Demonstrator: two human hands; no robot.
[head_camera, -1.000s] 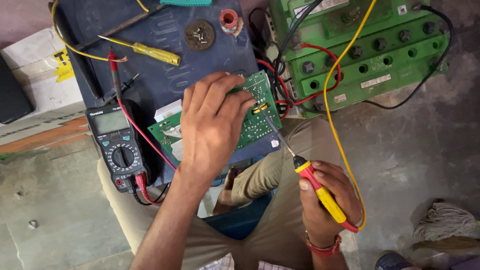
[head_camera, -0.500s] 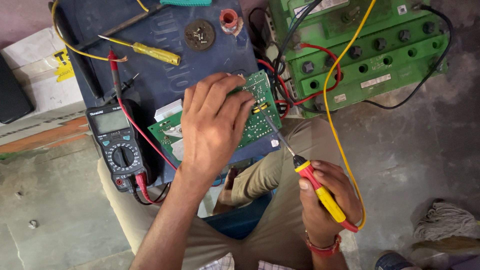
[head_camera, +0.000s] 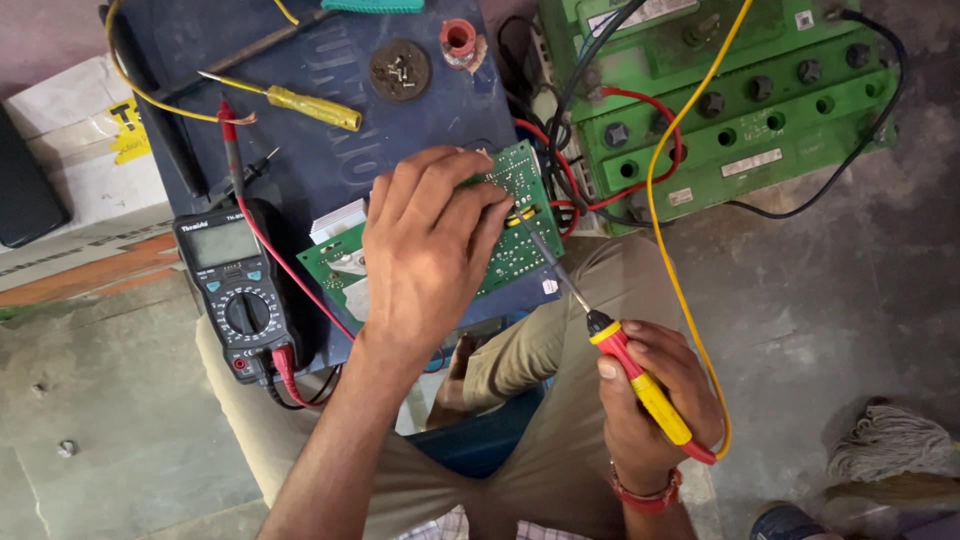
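My left hand (head_camera: 425, 255) lies palm down on a green circuit board (head_camera: 515, 215), fingers spread over it and pressing it onto a dark blue box (head_camera: 330, 60). My right hand (head_camera: 655, 405) grips a soldering iron (head_camera: 640, 385) with a red and yellow handle. Its metal tip reaches up to the board's right part, next to my left fingertips. A yellow cord (head_camera: 665, 200) runs from the iron's handle up over the green battery (head_camera: 730, 95).
A black multimeter (head_camera: 238, 295) with a red lead sits left of the board. A yellow-handled screwdriver (head_camera: 300, 102) and a small lid with screws (head_camera: 400, 70) lie on the blue box. Red and black wires run between board and battery. My knees are below.
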